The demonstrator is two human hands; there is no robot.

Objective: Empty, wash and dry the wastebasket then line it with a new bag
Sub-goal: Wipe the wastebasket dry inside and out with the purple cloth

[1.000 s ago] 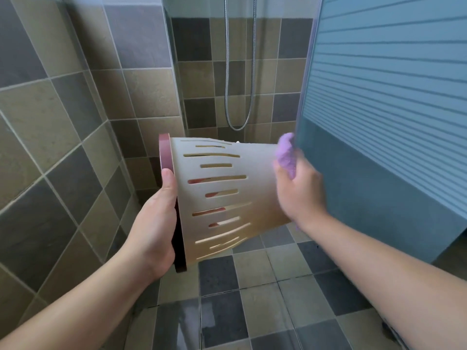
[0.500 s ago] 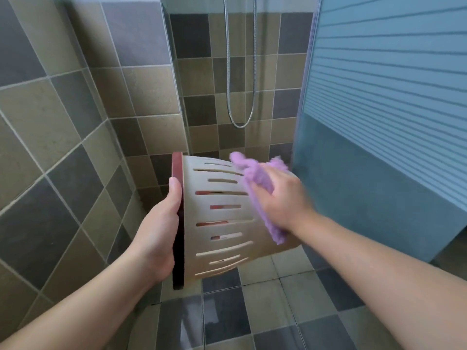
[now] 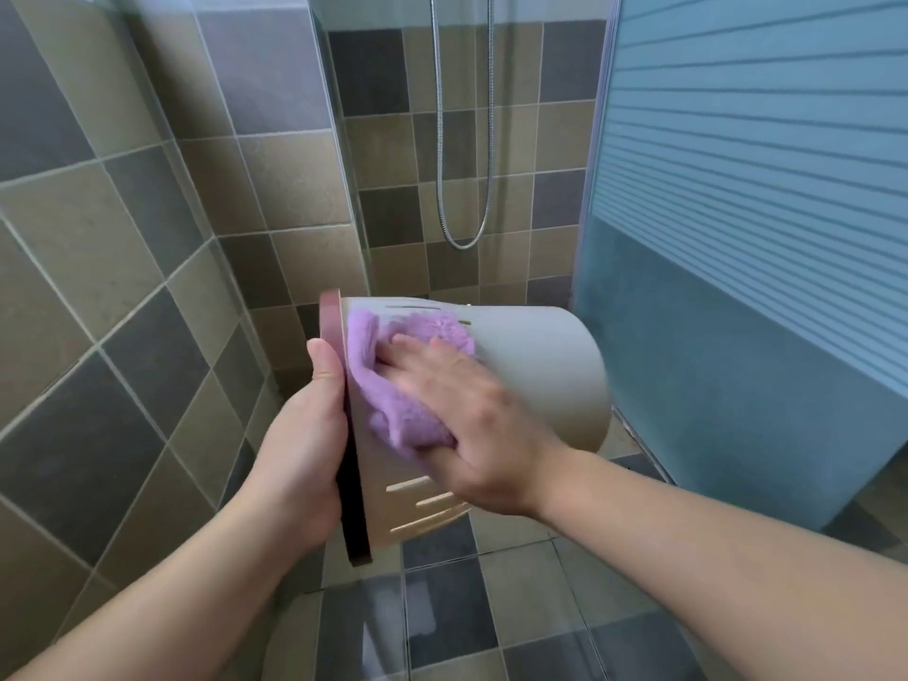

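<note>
A beige slotted wastebasket point(image 3: 540, 366) with a dark red rim is held on its side in mid-air, its mouth turned left and its base to the right. My left hand point(image 3: 304, 449) grips the rim, thumb up along its edge. A purple cloth point(image 3: 393, 385) lies against the basket's outer wall near the rim. My right hand point(image 3: 471, 420) presses on the cloth, its fingers spread over it and its thumb tucked under the cloth's lower edge. The inside of the basket is hidden.
A tiled wall point(image 3: 123, 287) stands close on the left. A frosted blue shower screen point(image 3: 737, 238) stands on the right, almost touching the basket's base. A metal shower hose point(image 3: 464, 189) hangs on the back wall. The tiled floor point(image 3: 442, 621) below looks wet.
My right hand has wiped the purple cloth along the basket's wall from the base end leftward to the rim. The basket has dropped a little lower in view.
</note>
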